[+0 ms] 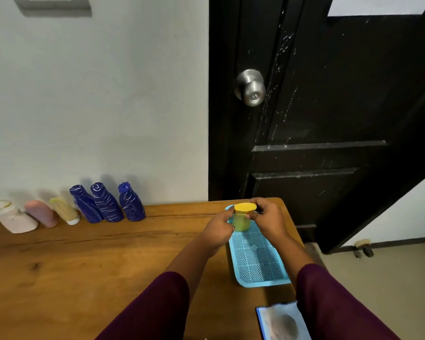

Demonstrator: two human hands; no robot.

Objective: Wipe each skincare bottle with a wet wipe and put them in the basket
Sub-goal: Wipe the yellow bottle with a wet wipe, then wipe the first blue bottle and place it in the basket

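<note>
A: Where is the bottle, and which way does it point?

B: A yellow bottle stands upright, with its broad yellow cap on top and its long axis vertical. It is held over the far end of a blue mesh basket. I cannot tell whether its base touches the basket floor.

A: How are the hands placed?

B: The left hand wraps curled fingers round the bottle's left side. The right hand pinches the right side just under the cap, with the thumb and fingers closed on it.

A: What edges are close by?

B: The basket lies lengthwise along the right edge of the wooden table, and the table's far right corner is just beyond the hands. A black door stands behind that corner.

A: And open room?

B: Bare wood spreads to the left of the basket. Well apart, against the wall, is a row of bottles: a white bottle, a pink bottle, a pale yellow tube and three dark blue bottles. A flat packet lies at the near edge, beside the right sleeve.
</note>
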